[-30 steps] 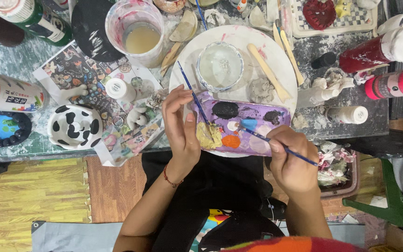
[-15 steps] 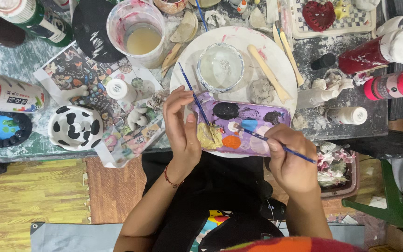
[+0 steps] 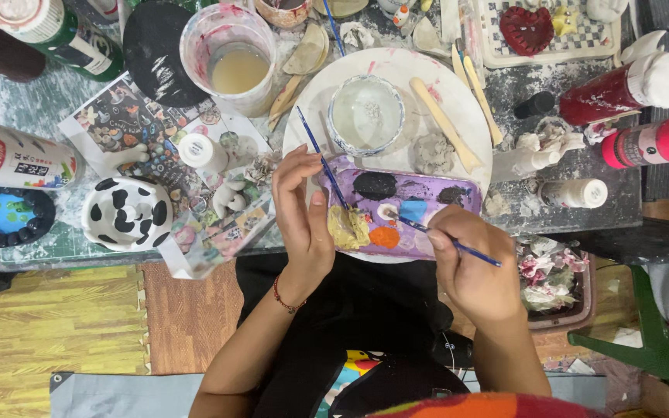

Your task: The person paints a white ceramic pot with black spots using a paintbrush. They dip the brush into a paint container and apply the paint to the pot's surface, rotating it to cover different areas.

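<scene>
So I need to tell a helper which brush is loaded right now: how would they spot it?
Start at the big white plate, then drop to the purple palette on its near edge. The right hand holds a thin blue brush, tip in the white paint; the left hand's brush points away.

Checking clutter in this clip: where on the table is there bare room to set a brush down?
Little is free. One bare strip of grey tabletop lies between the white plate and the red bottle. Another lies right of the purple palette, below the small white bottle. The left side, around the spotted bowl and printed sheets, is crowded.
</scene>
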